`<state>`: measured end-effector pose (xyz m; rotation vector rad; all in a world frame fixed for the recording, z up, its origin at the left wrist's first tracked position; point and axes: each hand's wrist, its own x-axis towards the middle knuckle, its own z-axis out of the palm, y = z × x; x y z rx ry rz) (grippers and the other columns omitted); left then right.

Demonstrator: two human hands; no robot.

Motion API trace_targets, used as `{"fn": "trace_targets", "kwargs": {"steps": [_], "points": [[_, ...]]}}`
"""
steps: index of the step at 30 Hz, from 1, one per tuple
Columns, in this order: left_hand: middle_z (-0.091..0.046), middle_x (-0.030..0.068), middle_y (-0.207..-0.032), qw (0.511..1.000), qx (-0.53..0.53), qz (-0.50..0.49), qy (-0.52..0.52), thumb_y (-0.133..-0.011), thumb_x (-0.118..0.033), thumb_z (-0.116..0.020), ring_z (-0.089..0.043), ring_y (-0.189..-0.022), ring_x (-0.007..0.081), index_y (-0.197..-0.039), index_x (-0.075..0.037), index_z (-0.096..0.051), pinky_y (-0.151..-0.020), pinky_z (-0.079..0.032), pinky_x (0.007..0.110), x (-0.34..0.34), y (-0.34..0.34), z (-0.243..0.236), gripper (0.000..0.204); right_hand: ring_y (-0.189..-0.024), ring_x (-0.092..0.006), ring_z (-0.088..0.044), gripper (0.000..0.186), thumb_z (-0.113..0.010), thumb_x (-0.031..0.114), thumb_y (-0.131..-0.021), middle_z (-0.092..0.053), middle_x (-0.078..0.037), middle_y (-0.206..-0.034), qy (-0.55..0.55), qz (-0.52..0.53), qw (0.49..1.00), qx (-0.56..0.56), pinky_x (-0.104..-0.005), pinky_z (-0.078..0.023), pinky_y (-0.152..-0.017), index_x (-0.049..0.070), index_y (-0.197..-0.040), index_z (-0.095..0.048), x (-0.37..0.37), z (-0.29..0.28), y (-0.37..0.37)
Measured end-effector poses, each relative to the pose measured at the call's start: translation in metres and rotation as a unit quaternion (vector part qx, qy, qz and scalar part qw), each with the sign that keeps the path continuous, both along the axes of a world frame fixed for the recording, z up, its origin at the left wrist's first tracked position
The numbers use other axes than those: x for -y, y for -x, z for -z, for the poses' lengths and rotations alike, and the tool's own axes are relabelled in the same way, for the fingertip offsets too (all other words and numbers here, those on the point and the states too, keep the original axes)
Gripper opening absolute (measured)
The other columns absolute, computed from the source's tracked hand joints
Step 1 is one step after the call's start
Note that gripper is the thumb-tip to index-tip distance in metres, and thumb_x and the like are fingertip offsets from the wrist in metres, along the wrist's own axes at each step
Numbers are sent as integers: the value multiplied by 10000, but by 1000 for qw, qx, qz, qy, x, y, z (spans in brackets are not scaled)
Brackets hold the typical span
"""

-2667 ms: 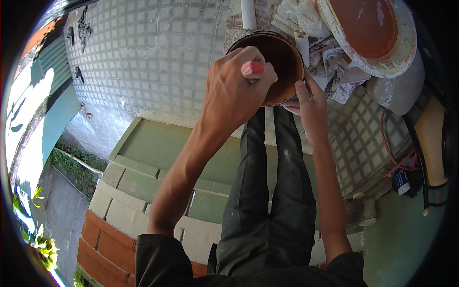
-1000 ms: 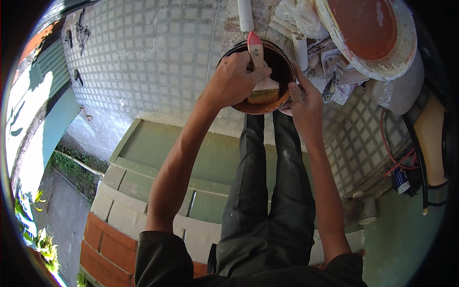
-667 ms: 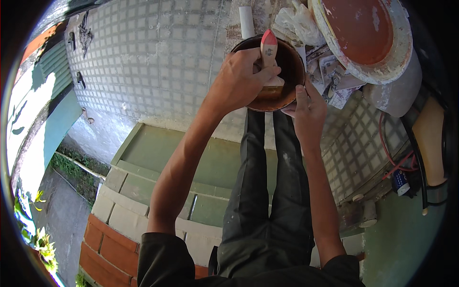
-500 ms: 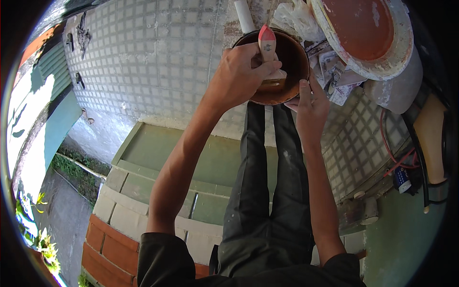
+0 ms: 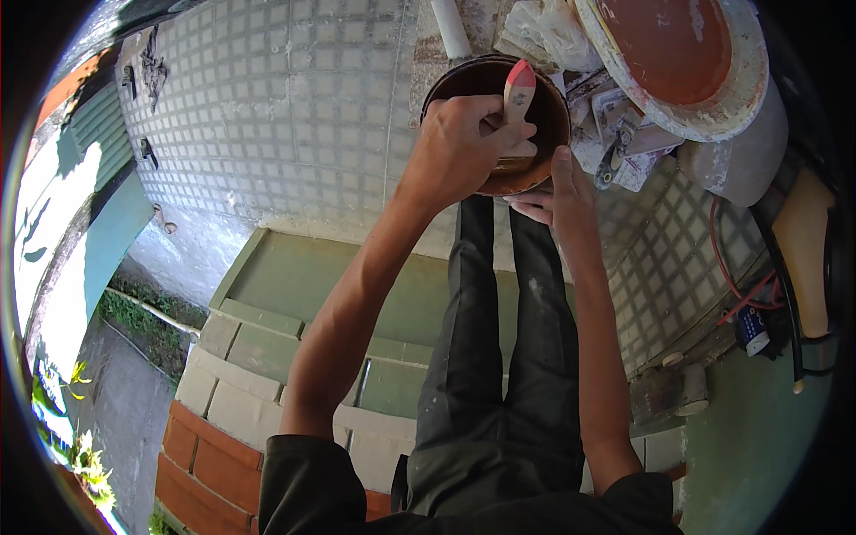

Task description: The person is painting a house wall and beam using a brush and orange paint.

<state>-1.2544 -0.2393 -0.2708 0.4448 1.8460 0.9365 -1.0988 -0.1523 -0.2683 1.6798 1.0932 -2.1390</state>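
A round paint pot with a dark brown inside is tipped toward me above my knees. My right hand grips its right and near side, the thumb at the rim and the fingers underneath. Over the pot's mouth, my left hand pinches a paintbrush by its pale wooden handle, which has a red end pointing up and away. The brush's lower end is down inside the pot by the near wall. The bristles are hidden, so I cannot tell what they touch.
A large paint-smeared bucket with reddish-brown paint stands at the far right. Beside it lie a clear plastic bag, a white tube and stained trays. A pink cable hangs at the right. Stepped brickwork lies left of my legs.
The brush and my left hand have shifted right across the pot, and the handle now leans more to the right. The pot has moved slightly left, with my right hand lower on it.
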Motion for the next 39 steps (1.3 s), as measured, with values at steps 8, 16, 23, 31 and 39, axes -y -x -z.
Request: {"fn": "trace_targets", "kwargs": {"steps": [8,16,23,31,39], "points": [[-745,132,-811,999,-30,3,17,-906,-263,-721,-682,-712,145,-962,31,-741,-690,-527,312,1,-2,16,300,-913,-309,-736,607,-386,501,-1073,-665,-218,-1151,3,18,1000,-15,-425,-621,-858,-3,-1408,-436,1,7,-3],[-708,130,-738,998,-55,-35,8,-897,-266,-729,-618,-632,147,-923,42,-731,-633,-490,336,1,-8,19,309,-820,-267,-742,578,-385,475,-1080,-661,-180,-1126,-1,34,999,-38,-360,-643,-769,-14,-1377,-469,2,11,-5],[-695,127,-705,995,-52,-73,31,-903,-262,-725,-609,-601,160,-900,46,-725,-603,-473,345,4,-17,19,308,-872,-283,-745,584,-389,465,-1081,-655,-194,-1148,-4,18,999,-39,-381,-645,-798,-36,-1371,-465,-3,9,0],[-698,183,-707,987,-90,-130,-15,-851,-197,-744,-689,-615,304,-838,49,-696,-615,-518,374,1,-29,8,251,-876,-310,-746,609,-405,474,-1074,-638,-211,-1196,-5,16,999,-48,-407,-650,-798,-51,-1380,-448,-1,12,-3],[-744,151,-814,959,-99,-251,-89,-885,-180,-743,-723,-725,215,-910,77,-718,-706,-553,318,20,-23,-18,259,-788,-199,-742,586,-451,464,-1062,-688,-150,-1081,-53,-64,997,-10,-303,-625,-652,46,-1472,-466,-2,19,-11]]}}
